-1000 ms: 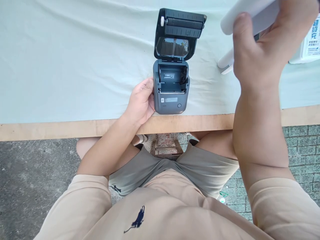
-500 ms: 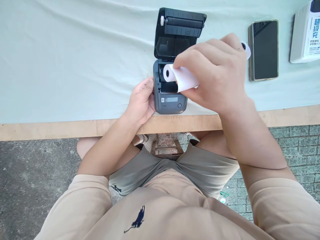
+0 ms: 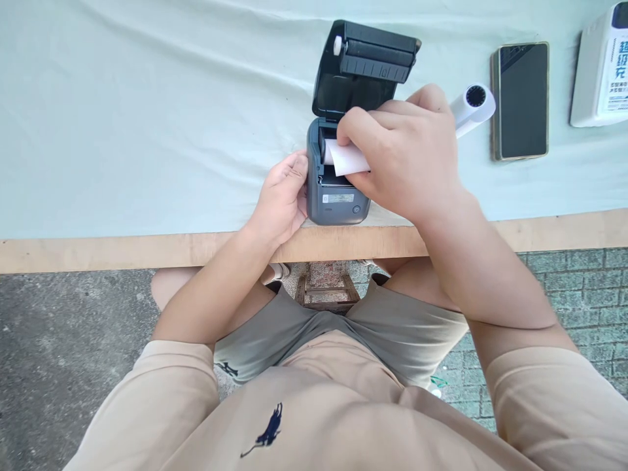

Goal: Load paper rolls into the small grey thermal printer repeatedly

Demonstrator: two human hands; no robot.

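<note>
A small dark grey label printer (image 3: 338, 209) stands near the table's front edge, its black lid (image 3: 366, 65) swung up and back. My left hand (image 3: 284, 196) grips the printer's left side, thumb on top. My right hand (image 3: 407, 150) pinches a white paper roll (image 3: 350, 160) between thumb and fingers. The roll's left part lies inside the printer's opening, with its loose end hanging toward the front. The right hand hides the roll's other end and part of the opening.
A second white roll (image 3: 475, 108) lies right of my right hand. Beside it is a phone (image 3: 523, 101), dark screen up. A white box (image 3: 598, 78) stands at the far right. The pale green cloth (image 3: 147, 131) ends at a wooden table edge (image 3: 98, 255).
My right hand has lowered the paper roll into the printer's opening. The printer and its lid have shifted slightly to the right. More of the second roll now shows.
</note>
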